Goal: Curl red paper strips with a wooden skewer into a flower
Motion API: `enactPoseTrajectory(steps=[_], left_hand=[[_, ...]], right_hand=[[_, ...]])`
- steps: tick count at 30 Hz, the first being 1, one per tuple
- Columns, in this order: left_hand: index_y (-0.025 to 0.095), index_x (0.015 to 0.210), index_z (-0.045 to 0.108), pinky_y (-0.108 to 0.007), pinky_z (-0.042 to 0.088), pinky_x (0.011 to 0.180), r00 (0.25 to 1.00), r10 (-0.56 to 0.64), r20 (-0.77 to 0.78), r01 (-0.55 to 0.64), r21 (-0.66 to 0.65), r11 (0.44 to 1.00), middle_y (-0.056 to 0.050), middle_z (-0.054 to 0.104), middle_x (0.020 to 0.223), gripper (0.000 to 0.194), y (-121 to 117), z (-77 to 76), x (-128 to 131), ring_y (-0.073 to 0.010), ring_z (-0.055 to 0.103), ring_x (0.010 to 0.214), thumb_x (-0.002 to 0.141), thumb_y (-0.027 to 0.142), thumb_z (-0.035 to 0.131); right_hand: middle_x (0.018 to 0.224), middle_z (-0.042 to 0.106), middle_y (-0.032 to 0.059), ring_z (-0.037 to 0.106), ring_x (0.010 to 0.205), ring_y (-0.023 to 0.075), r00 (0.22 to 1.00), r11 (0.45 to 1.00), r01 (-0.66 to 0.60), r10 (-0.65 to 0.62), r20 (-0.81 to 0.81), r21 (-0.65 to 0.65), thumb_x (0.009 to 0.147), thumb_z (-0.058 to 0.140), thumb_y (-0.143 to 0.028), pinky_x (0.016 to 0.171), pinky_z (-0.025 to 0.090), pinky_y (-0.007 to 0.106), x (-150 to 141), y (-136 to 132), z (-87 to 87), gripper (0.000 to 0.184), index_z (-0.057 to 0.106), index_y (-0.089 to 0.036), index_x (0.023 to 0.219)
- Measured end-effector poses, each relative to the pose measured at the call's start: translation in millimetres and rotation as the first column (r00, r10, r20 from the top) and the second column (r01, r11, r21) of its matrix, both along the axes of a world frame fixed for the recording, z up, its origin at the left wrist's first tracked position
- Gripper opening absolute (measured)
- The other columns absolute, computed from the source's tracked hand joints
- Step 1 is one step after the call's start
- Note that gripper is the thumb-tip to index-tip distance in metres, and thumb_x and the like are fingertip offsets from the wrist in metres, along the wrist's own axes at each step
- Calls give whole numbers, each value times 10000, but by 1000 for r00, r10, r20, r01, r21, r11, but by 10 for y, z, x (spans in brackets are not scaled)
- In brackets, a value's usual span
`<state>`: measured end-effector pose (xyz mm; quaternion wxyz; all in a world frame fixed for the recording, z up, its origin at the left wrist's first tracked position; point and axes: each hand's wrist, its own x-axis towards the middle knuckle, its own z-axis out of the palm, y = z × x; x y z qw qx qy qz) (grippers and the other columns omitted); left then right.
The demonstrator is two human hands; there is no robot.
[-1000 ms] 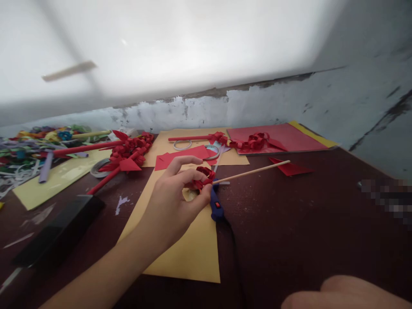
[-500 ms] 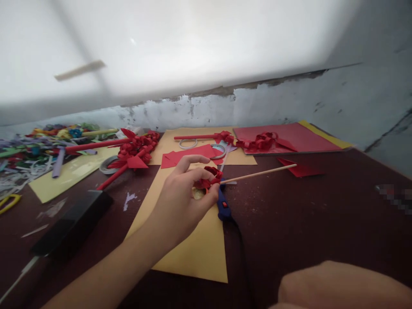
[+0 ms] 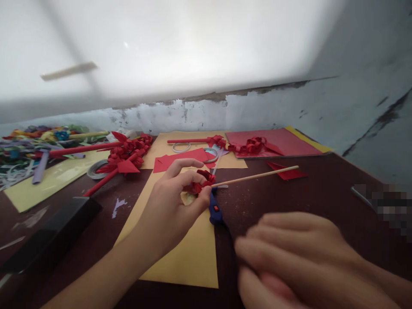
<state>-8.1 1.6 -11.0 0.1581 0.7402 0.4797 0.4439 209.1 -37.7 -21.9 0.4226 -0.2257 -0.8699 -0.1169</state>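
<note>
My left hand [image 3: 175, 204] is closed, thumb and fingers pinching a red paper flower [image 3: 198, 182] above the tan paper sheet. A thin wooden stick [image 3: 257, 176] juts out to the right from those fingertips; its near end is hidden there. Just below lies a blue glue gun [image 3: 215, 210] with a red switch, its front part mostly covered by the flower and fingers. My right hand [image 3: 289, 253], slightly blurred, is at the lower right with fingers curled together. Whatever it may hold is hidden.
Red paper flower stems [image 3: 131, 150] and coloured paper strips [image 3: 19, 150] lie at the left, near a black box [image 3: 54, 227]. Tape rolls [image 3: 182, 147], red paper pieces [image 3: 180, 158] and a red folder [image 3: 283, 143] lie farther back. A pale wall rises behind.
My right hand has come up and left into view from the bottom right corner. My left hand keeps its pinch on the flower. The view has shifted slightly.
</note>
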Motion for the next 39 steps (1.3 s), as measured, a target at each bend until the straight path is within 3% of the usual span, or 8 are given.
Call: enactPoseTrajectory(steps=[2, 4, 6, 12, 18, 27, 39], left_hand=[[217, 855, 729, -304, 648, 762, 1000, -14, -4, 14, 3, 1000, -73, 665, 1183, 129, -1, 4, 15, -240, 719, 1123, 893, 99, 694], [220, 879, 734, -326, 647, 799, 1000, -30, -9, 30, 3, 1000, -75, 669, 1189, 131, 1, 0, 30, -235, 718, 1115, 894, 98, 690], [222, 902, 741, -344, 644, 808, 999, -40, -10, 40, -9, 999, -80, 668, 1202, 129, 1, -10, 42, -236, 717, 1107, 892, 104, 692], [232, 877, 737, -420, 602, 962, 999, -36, -22, 35, -20, 999, -68, 680, 1192, 127, -26, -27, 50, -240, 696, 1141, 875, 107, 712], [229, 851, 726, -438, 584, 1025, 994, -84, -67, 81, -43, 996, -75, 700, 1178, 137, -40, -44, 36, -265, 672, 1241, 859, 93, 725], [219, 843, 728, -367, 641, 874, 994, -83, -70, 80, -47, 996, -77, 699, 1206, 135, -41, -96, 91, -243, 727, 1111, 849, 84, 723], [206, 841, 733, -287, 631, 781, 992, -125, -12, 123, -85, 989, -63, 694, 1150, 130, -36, -100, 84, -199, 715, 1038, 835, 76, 727]], right_hand=[[819, 738, 35, 677, 734, 221, 983, 995, -73, 61, 171, 66, 917, 564, -143, 645, 558, 404, -8, 201, 156, 221, 739, -271, 958], [944, 755, 84, 681, 870, 271, 989, 987, 96, -108, 97, 126, 903, 591, -101, 778, 546, 452, -17, 386, 224, 203, 704, -204, 1037], [1031, 744, 122, 666, 948, 297, 981, 981, 171, -178, 73, 95, 924, 595, -118, 856, 528, 472, -18, 505, 195, 217, 677, -178, 1115], [980, 737, 121, 656, 864, 279, 978, 987, 161, -162, 132, 18, 993, 586, -162, 794, 502, 439, 28, 529, -69, 163, 681, -127, 1121], [924, 746, 110, 645, 756, 244, 983, 992, 122, -115, 141, -44, 1042, 543, -144, 702, 487, 395, 45, 527, -110, 160, 702, -130, 1026], [937, 733, 91, 689, 813, 230, 990, 982, 91, -71, 123, -163, 1060, 531, -184, 744, 522, 365, 123, 557, -173, 166, 695, -152, 1058], [871, 678, 57, 620, 778, 207, 994, 975, 44, -21, 106, -220, 1061, 526, -159, 720, 482, 345, 129, 564, -180, 171, 693, -159, 1026]])
